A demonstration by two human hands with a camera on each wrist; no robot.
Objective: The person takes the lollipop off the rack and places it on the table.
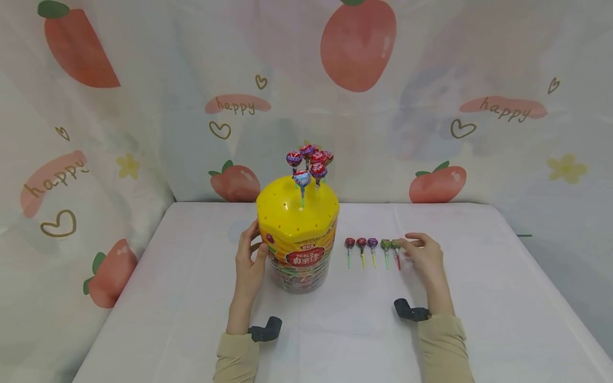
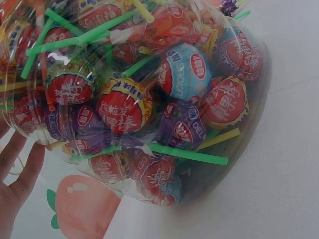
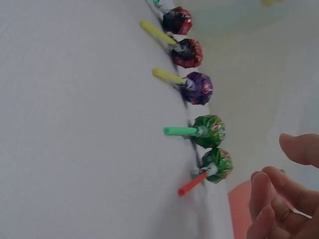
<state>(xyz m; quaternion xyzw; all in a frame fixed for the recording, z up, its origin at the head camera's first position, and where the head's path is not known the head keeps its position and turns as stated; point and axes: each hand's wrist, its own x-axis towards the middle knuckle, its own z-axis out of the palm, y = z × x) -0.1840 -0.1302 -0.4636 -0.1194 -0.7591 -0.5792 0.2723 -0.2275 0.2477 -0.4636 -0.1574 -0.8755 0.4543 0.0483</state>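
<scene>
A clear plastic jar [image 1: 301,274] full of wrapped lollipops stands upright under a scalloped yellow lid [image 1: 297,218]. My left hand [image 1: 250,266] rests against the jar's left side, just below the lid; its fingers [image 2: 25,164] lie along the clear wall in the left wrist view. Several lollipops [image 1: 317,170] stand stick-down in the lid's top. To the jar's right, a row of lollipops lies on the table, ending in a green-wrapped lollipop [image 3: 218,165] with a red stick. Beside that end one, my right hand [image 1: 426,258] holds nothing, thumb and fingers apart.
Farther along the row lie another green lollipop [image 3: 209,131], a purple one [image 3: 198,88] and two red ones. A white cloth covers the table [image 1: 345,330], with a printed curtain [image 1: 306,117] behind. Dark wrist-worn cameras [image 1: 266,330] sit at both cuffs.
</scene>
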